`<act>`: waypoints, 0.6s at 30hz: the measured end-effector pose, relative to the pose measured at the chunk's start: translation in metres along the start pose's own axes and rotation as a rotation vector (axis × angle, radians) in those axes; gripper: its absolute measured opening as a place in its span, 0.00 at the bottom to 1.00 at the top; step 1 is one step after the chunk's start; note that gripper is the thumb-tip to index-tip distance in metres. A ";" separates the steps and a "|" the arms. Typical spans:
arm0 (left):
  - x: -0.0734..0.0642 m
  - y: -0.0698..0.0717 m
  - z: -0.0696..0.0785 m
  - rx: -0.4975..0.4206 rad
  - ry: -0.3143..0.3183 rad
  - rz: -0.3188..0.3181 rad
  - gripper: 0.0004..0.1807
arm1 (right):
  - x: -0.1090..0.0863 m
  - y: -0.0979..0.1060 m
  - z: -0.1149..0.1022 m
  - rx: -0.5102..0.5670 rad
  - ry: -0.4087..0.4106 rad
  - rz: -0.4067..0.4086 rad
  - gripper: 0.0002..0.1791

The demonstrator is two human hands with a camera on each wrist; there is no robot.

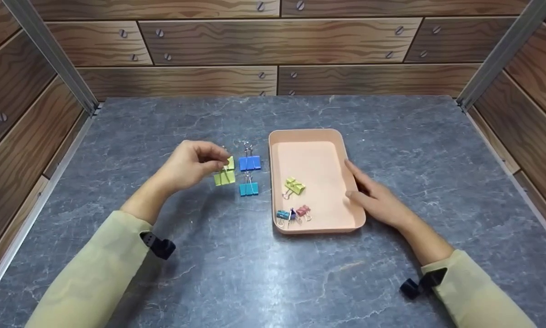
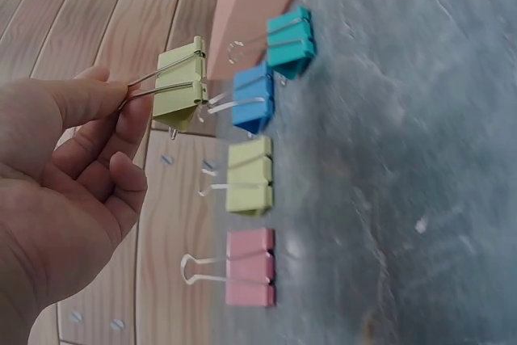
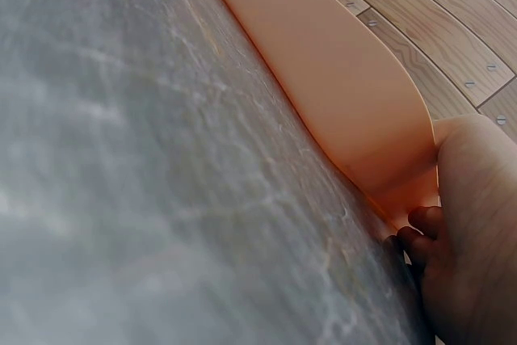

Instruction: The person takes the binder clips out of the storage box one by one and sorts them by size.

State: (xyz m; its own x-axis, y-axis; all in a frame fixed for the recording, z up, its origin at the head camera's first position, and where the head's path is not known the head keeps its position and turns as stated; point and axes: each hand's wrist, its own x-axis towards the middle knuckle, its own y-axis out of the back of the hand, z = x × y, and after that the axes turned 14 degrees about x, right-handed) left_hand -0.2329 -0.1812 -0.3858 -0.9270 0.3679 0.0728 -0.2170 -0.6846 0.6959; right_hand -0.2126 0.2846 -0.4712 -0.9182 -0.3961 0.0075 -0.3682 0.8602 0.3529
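My left hand [image 1: 193,161] pinches a yellow-green binder clip [image 2: 179,86] by its wire handles, raised above the table. Under it lies a second yellow-green binder clip [image 1: 224,178], beside a blue binder clip [image 1: 249,163] and a teal binder clip [image 1: 249,189]. A pink binder clip [image 2: 250,268] shows in the left wrist view; the left hand hides it from the head view. My right hand [image 1: 380,202] grips the right wall of a peach tray [image 1: 318,164], thumb over the rim and fingers along the outside.
Inside the tray's near left part are a yellow-green clip [image 1: 295,185], a small teal clip [image 1: 282,214], a dark blue clip [image 1: 292,213] and a small pink clip [image 1: 303,210]. Wood-patterned panels [image 1: 273,43] and metal posts [image 1: 54,59] border the grey marbled table [image 1: 273,278].
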 end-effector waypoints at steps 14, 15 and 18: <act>-0.003 -0.012 -0.025 -0.009 -0.002 -0.009 0.09 | -0.001 0.001 0.001 -0.010 0.001 0.003 0.41; -0.003 -0.013 -0.026 -0.009 -0.002 -0.010 0.08 | 0.000 0.001 0.001 -0.010 0.002 0.002 0.41; -0.004 -0.016 -0.029 -0.003 -0.005 -0.014 0.08 | 0.000 0.001 0.001 -0.011 0.002 0.000 0.41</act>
State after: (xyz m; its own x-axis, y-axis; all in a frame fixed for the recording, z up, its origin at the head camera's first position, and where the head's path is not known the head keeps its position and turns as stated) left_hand -0.2347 -0.1902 -0.4176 -0.9224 0.3805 0.0668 -0.2306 -0.6811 0.6949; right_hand -0.2128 0.2859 -0.4718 -0.9180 -0.3966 0.0095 -0.3663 0.8566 0.3634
